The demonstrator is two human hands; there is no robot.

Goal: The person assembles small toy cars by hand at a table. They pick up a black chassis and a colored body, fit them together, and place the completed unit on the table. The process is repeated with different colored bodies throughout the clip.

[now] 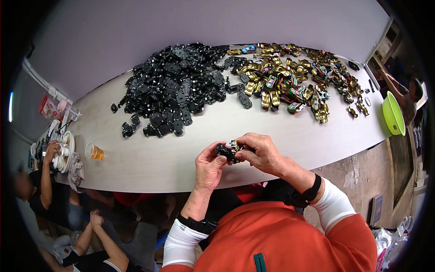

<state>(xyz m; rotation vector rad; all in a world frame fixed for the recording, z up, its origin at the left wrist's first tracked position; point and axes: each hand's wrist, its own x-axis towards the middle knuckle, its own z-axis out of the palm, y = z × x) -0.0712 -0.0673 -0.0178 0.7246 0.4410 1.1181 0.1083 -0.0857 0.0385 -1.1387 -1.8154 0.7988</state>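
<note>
Near the front edge of the table (140, 170), my two hands meet over a small toy car. My left hand (208, 167) closes its thumb and fingers on a black toy car chassis (224, 153). My right hand (263, 154) pinches a small, colourful toy car body (234, 145), which touches the chassis; whether the two are joined I cannot tell. Beyond my hands lies a large heap of black chassis (174, 86). To its right spreads a pile of gold and multicoloured car bodies (290, 79), several showing their gold undersides.
A cup of amber drink (94, 152) stands on the left, near a white tray (68, 149) with small cups and a crumpled cloth (76, 171). At the right edge rests a green basin (393, 114). Other people sit at the left; another person is at the far right.
</note>
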